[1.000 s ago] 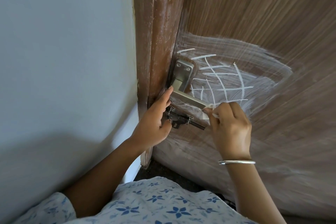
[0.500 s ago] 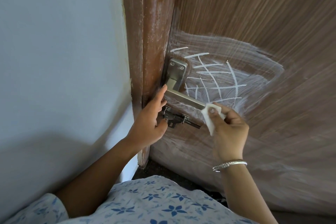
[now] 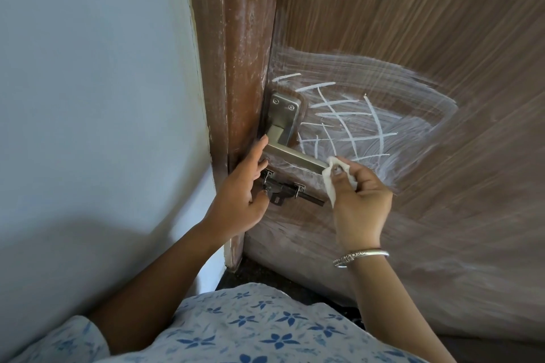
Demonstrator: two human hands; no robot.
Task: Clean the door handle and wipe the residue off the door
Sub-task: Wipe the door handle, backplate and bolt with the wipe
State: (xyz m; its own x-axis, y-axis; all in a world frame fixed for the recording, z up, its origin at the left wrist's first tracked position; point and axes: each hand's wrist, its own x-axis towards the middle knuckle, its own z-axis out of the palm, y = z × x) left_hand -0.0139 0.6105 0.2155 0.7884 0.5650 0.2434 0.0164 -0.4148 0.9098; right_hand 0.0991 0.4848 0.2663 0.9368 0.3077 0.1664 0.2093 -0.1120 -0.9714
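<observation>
A steel lever door handle (image 3: 290, 153) sits on a brown wood-grain door (image 3: 413, 23), by the door's left edge. White chalky residue (image 3: 354, 118), crossed lines and smears, covers the door right of the handle. My right hand (image 3: 358, 200) pinches a small white tissue (image 3: 331, 183) and holds it against the lever's free end. My left hand (image 3: 243, 188) rests with straight fingers on the door edge, fingertips touching the handle's inner end.
A dark sliding bolt latch (image 3: 290, 193) is fixed just below the handle, between my hands. The reddish door frame (image 3: 233, 38) runs up the left of the door, with a pale blue wall (image 3: 88, 82) beyond it. Dark floor (image 3: 265, 277) shows at the bottom.
My right hand turned palm-up at the lever's end, the tissue now plainly showing between thumb and fingers. My left hand stayed put. The view shifted slightly.
</observation>
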